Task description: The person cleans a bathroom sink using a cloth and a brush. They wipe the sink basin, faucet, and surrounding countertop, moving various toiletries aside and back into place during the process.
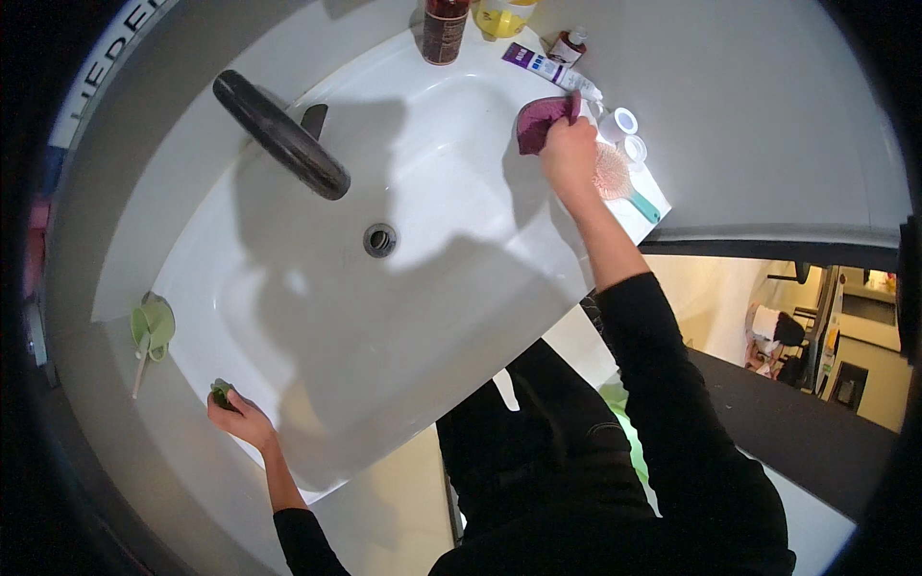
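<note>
A white ceramic washbasin [324, 374] lies below me. At its upper right rim, my right hand [570, 155] grips a maroon cloth [536, 124]. Beside that hand, on the rim, are a pink-bristled hairbrush [612, 173] with a teal handle, two small white containers [618, 124] and a white and purple tube [551, 70]. Over the lower left rim, my left hand [245, 421] holds a small dark green object [222, 394], partly hidden by the fingers; its kind I cannot tell.
A dark faucet [281, 133] reaches over the basin towards the drain [379, 240]. A green cup [153, 325] with a toothbrush stands at the left corner. A brown bottle [443, 32], a yellow cup [502, 18] and a small red bottle [567, 49] stand at the top. A person [774, 327] is far right.
</note>
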Demonstrator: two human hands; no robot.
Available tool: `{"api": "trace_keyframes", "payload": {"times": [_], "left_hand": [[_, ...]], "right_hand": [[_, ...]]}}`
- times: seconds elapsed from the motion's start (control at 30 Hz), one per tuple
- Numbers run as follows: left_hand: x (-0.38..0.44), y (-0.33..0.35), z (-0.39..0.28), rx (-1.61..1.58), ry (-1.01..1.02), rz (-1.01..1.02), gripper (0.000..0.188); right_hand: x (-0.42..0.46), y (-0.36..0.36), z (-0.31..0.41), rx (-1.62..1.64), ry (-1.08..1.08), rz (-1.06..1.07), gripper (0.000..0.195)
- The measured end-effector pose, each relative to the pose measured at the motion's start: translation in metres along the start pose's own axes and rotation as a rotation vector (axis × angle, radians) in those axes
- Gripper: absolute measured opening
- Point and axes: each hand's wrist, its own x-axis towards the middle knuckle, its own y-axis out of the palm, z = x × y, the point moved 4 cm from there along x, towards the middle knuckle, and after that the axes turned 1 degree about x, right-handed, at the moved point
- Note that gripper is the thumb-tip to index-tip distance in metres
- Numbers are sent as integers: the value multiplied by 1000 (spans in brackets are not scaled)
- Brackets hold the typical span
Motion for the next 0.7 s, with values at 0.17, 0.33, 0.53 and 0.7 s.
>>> {"api": "trace_keyframes", "payload": {"times": [0.17, 0.33, 0.53, 0.7], "left_hand": [[0, 3, 3, -58, 2, 12, 53], [-1, -2, -4, 39, 46, 4, 54], [-2, -1, 0, -23, 55, 21, 51], [-2, -7, -15, -102, -25, 10, 48]], "right_hand": [[-1, 41, 11, 217, 124, -232, 24], [-12, 51, 34, -94, -231, -213, 26], [-82, 54, 17, -51, -431, 180, 19], [-129, 34, 5, -165, -594, 741, 22]]}}
